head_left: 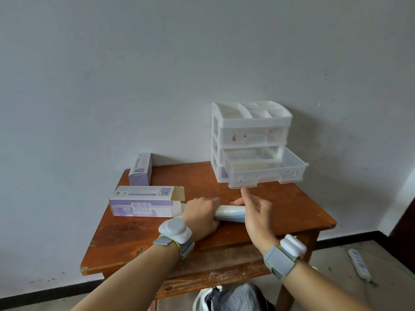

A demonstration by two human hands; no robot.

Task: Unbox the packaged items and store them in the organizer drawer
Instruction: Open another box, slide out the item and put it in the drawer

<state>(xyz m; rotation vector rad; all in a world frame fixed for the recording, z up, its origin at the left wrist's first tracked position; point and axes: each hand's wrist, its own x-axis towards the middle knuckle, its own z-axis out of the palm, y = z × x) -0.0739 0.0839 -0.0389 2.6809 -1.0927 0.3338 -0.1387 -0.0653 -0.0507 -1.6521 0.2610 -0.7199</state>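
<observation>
A white and blue tube (231, 212) lies across the middle of the wooden table (143, 234). My left hand (201, 215) grips its left end and my right hand (256, 212) holds its right end with the forefinger raised. Left of my hands lies a purple and white box (143, 202) on its side with its right flap open. Behind it stands a second, closed purple box (140, 169). The white organizer (251, 140) stands at the back right of the table, its middle drawer (267, 170) pulled out, with something pale lying in the drawer.
The table stands against a grey wall. A white power strip (359, 262) lies on the floor to the right. My shoe (226, 297) shows under the table's front edge. The organizer's top drawer is closed and its top tray has several compartments.
</observation>
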